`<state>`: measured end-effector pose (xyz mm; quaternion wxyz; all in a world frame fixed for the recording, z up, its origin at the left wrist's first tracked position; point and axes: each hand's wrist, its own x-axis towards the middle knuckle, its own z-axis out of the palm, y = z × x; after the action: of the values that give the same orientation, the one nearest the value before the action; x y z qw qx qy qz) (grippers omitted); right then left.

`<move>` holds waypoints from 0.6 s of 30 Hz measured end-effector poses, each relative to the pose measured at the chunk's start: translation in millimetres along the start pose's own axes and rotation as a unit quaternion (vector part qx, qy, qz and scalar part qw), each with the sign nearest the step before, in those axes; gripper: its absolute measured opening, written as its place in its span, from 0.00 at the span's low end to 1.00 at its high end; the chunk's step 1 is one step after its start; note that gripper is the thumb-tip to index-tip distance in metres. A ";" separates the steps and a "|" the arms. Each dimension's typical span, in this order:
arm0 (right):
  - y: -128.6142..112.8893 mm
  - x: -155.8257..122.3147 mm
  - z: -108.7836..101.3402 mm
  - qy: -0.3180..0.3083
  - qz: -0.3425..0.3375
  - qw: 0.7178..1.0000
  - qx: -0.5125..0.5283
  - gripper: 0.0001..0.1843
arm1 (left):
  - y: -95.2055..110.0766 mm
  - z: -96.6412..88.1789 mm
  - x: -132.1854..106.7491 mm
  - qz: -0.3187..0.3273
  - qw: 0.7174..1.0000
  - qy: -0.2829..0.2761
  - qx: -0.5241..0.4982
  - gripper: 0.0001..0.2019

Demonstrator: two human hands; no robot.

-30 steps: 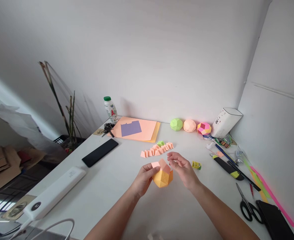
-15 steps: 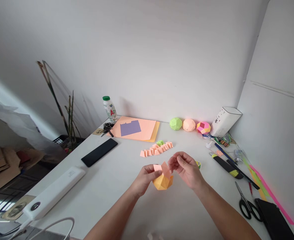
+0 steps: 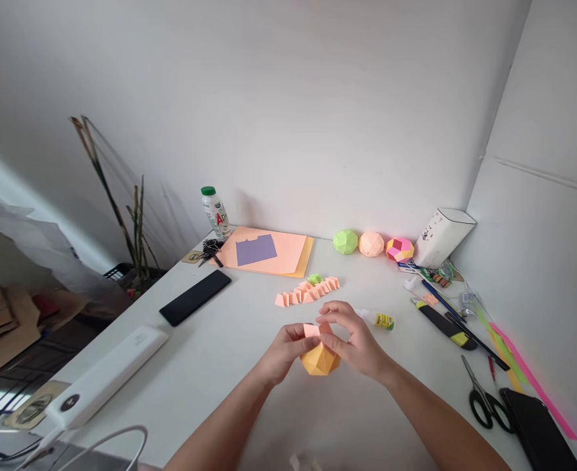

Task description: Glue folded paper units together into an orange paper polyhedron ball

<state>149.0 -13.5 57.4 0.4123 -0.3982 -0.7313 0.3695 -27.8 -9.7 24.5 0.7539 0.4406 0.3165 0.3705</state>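
Between my hands is a yellow-orange faceted paper model (image 3: 320, 361), with pink paper pieces (image 3: 312, 330) standing up from its top. My left hand (image 3: 284, 353) grips its left side, thumb pressed near the base of the pink paper. From the right, my right hand (image 3: 354, 339) pinches a pink piece between thumb and fingers. The fingers partly hide the upper right of the model. A glue tube (image 3: 384, 320) with a yellow label lies just beyond my right hand. Behind the model runs a row of small folded pink paper pieces (image 3: 308, 293), with a green one among them.
Finished paper balls (image 3: 345, 242) line the wall beside a white box (image 3: 443, 237). At right lie a cutter knife (image 3: 443, 324), scissors (image 3: 485, 402) and a black phone (image 3: 538, 425). Pink sheets (image 3: 288, 252), a bottle (image 3: 214, 212), another phone (image 3: 195, 297) and a white power strip (image 3: 109, 376) are at left.
My right hand has moved left and closed on the pink paper at the model's top. The glue tube behind it now shows more fully. My left hand keeps its hold.
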 end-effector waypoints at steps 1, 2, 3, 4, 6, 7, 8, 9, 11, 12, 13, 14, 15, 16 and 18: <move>1.9 0.7 1.0 0.003 0.007 1.000 -0.010 0.06 | 0.1 0.2 -0.2 -0.005 1.000 -0.005 -0.007 0.11; 4.2 1.6 1.6 0.019 0.016 0.999 -0.021 0.06 | 0.0 0.2 -0.3 -0.012 1.000 -0.010 -0.016 0.11; 6.8 2.6 1.6 0.044 0.028 0.998 -0.034 0.08 | -0.2 0.0 -0.3 -0.019 0.999 -0.014 -0.027 0.11; 9.3 3.6 1.0 0.072 0.042 0.995 -0.045 0.10 | -0.4 -0.5 -0.1 -0.025 0.999 -0.013 -0.040 0.10; 13.6 5.3 -1.5 0.119 0.089 0.988 -0.049 0.17 | -0.8 -2.0 0.5 -0.033 0.997 -0.002 -0.067 0.09; 15.0 6.0 -3.0 0.130 0.117 0.984 -0.039 0.20 | -0.7 -2.8 1.0 -0.034 0.996 0.006 -0.079 0.09; 15.8 6.6 -4.4 0.130 0.145 0.981 -0.025 0.23 | -0.4 -3.5 1.4 -0.033 0.995 0.014 -0.089 0.09; 16.1 7.0 -5.6 0.118 0.170 0.978 -0.007 0.25 | 0.0 -3.9 1.9 -0.032 0.995 0.020 -0.096 0.09; 14.6 7.9 -6.5 0.071 0.209 0.975 0.031 0.25 | 1.1 -4.2 2.6 -0.026 0.994 0.024 -0.105 0.09; 13.2 8.3 -6.4 0.035 0.227 0.972 0.053 0.24 | 1.6 -4.0 2.8 -0.022 0.994 0.026 -0.107 0.10; 11.4 8.7 -6.1 -0.007 0.242 0.967 0.079 0.22 | 1.9 -3.7 3.0 -0.017 0.993 0.029 -0.109 0.10; 9.5 9.2 -5.7 -0.047 0.254 0.960 0.108 0.21 | 2.1 -3.4 3.0 -0.013 0.993 0.034 -0.110 0.11; 7.8 9.7 -5.3 -0.083 0.261 0.952 0.139 0.20 | 2.3 -3.2 2.9 -0.010 0.993 0.038 -0.111 0.11; 6.3 10.1 -5.0 -0.110 0.263 0.944 0.167 0.20 | 2.4 -3.0 2.7 -0.009 0.993 0.041 -0.112 0.12; 4.9 10.6 -5.0 -0.135 0.260 0.932 0.212 0.19 | 3.1 -3.0 1.9 -0.013 0.993 0.031 -0.110 0.12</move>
<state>151.2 -1.1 58.4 0.2739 -0.4238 -0.5560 0.6605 -30.1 -5.8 25.7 0.7923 0.3392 0.3026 0.4070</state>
